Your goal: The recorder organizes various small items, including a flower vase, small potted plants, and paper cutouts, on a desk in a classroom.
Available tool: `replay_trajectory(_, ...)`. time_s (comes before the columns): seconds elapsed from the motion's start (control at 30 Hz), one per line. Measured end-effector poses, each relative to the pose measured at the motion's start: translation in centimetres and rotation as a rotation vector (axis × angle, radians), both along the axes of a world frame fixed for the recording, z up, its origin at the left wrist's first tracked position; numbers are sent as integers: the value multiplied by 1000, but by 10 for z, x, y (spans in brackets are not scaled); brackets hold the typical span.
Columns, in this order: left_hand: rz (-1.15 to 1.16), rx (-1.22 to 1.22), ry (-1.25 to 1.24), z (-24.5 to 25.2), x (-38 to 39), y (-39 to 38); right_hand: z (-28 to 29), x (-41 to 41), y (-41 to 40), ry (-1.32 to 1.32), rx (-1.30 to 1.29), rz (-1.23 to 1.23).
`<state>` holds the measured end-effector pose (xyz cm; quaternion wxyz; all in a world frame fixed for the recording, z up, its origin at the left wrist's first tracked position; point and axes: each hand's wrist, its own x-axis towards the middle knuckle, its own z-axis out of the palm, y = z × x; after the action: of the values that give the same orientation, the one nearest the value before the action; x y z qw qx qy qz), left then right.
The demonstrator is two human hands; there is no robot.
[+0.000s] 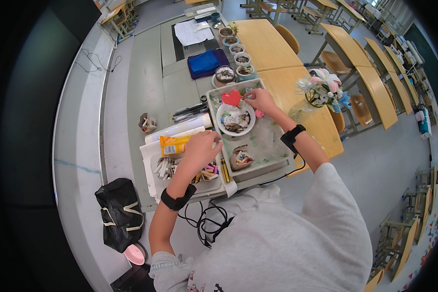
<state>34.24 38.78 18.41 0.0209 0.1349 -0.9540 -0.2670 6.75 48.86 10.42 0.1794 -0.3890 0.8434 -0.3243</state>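
My right hand (260, 100) is over the far right part of a shallow grey-white tray (273, 146), its fingers bent beside a red paper heart (231, 98). Whether its fingertips pinch something small cannot be told. Under the heart sits a round white dish (235, 118) with white and brown bits in it. A pink flower (259, 114) lies below my right hand. My left hand (203, 146) hovers with bent fingers by the tray's left edge, over a yellow packet (171, 145) and chalk boxes. A paper box of chalk pieces (242, 158) stands in the tray's near left corner.
Several small plant pots (242, 58) line the desk's right side. Blue cloth (204, 62), black pens (190, 112) and a yellow-black utility knife (225, 170) lie on the grey desk. Artificial flowers (321, 91) stand on wooden desks at right. A black cable (283, 179) hangs from my right wristband.
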Motion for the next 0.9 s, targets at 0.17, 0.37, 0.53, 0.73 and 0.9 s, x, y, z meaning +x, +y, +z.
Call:
replay_trajectory(0.17,-98,-91,-119,-5,-35,6,-7,-44,24,97,-116,-90)
replay_trajectory(0.37,-25,-266,-248,-24,-117,-29,-8,-55,46,91,-151,-70)
replay_trajectory(0.53,170,-341,-124,-70,-160,-52,-1,-8,63,777,84,251)
replay_trajectory(0.73,173,-393,-132,-97,-173,-48,-8,-25,51,717,-24,224)
replay_trajectory(0.9,223,-404,62,-96,-174,-42,-15,-39,35,858,-67,237)
